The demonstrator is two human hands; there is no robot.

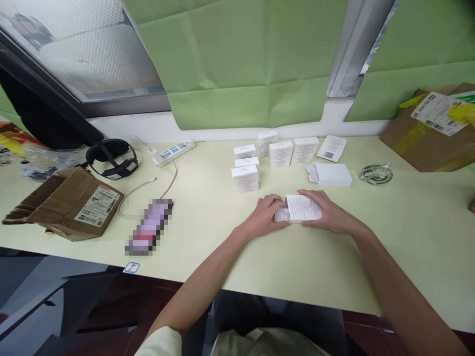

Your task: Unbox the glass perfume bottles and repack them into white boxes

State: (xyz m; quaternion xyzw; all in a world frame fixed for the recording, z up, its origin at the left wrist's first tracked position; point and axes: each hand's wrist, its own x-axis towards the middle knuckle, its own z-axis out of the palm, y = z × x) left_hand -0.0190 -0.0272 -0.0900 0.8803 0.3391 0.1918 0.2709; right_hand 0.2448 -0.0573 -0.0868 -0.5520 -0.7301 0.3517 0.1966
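My right hand (324,212) is wrapped round the right end of a small white printed box (306,207), which lies low over the table with its text side up. From the box's left end a pale inner tray (282,214) sticks out part way. My left hand (264,216) grips this tray between thumb and fingers. What lies inside the box is hidden. Just beyond my hands is a plain white box (334,174) on its side, a flap sticking out at its left. A coiled clear cable (376,174) lies to its right.
Several upright white printed boxes (245,179) stand behind my hands, near a flat printed card (332,148). Leftward are a phone (150,226), a white cable (139,185), a power strip (174,153), a black headset (120,168) and an opened carton (70,202). A taped carton (430,133) stands far right.
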